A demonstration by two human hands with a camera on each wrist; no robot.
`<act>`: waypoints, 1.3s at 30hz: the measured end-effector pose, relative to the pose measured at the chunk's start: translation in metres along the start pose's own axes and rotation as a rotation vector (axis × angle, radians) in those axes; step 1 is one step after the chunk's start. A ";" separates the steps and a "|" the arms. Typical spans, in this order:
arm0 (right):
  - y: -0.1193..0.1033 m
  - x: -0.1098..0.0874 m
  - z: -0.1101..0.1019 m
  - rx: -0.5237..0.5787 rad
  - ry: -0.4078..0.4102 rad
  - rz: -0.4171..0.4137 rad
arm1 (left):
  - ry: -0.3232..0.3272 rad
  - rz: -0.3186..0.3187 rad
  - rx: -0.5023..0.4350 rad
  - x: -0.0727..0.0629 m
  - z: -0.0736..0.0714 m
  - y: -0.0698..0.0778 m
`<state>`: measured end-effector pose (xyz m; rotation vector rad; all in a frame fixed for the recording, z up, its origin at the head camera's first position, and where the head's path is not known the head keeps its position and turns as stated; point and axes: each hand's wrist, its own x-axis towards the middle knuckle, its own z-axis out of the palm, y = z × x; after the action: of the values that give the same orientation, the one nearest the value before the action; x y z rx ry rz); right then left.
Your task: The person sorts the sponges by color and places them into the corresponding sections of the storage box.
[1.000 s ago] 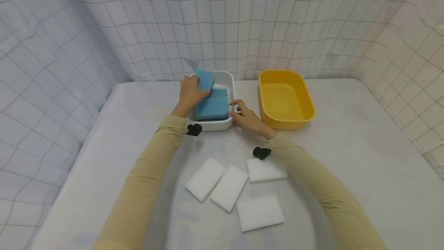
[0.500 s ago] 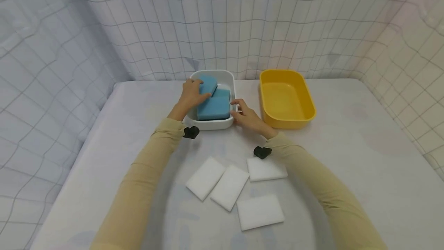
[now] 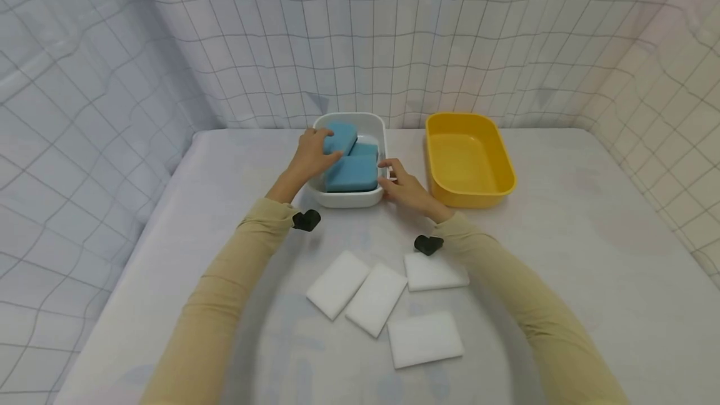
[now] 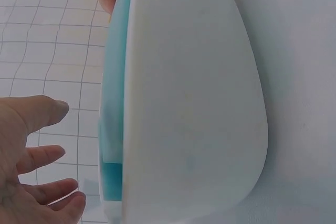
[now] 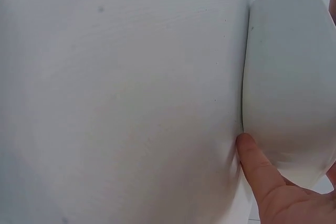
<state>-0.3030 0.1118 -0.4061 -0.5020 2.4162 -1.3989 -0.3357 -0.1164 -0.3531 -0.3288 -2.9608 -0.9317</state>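
Observation:
My left hand hovers at the left rim of a white tub, beside a blue sponge that leans at the tub's far left. Thumb and fingers are spread apart in the left wrist view, with nothing between them. Two more blue sponges lie in the tub, the front one with a dark underside and overlapping the one behind it. My right hand grips the tub's right wall. Its thumb presses low on the outside, and fingertips curl over the rim in the left wrist view.
A yellow tub stands to the right of the white one. Several white rectangular pads lie flat nearer the person, one under the right wrist and another closest. Grid-patterned cloth hangs behind and at both sides.
The left hand has lowered the blue sponge into the tub's far left and loosened its fingers from it. The right hand stays on the tub. The head view has shifted slightly.

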 end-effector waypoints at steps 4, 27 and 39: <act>0.000 0.000 0.000 -0.009 -0.002 -0.002 | 0.001 0.009 0.001 -0.007 -0.001 0.002; 0.002 -0.016 -0.014 -0.030 0.016 -0.030 | 0.133 0.270 -0.137 -0.106 0.007 0.010; -0.003 -0.062 -0.035 -0.056 0.115 -0.197 | 0.037 0.329 -0.083 -0.153 0.027 0.003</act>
<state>-0.2617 0.1648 -0.3815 -0.7084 2.5620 -1.4792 -0.1839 -0.1280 -0.3862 -0.7637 -2.7199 -1.0027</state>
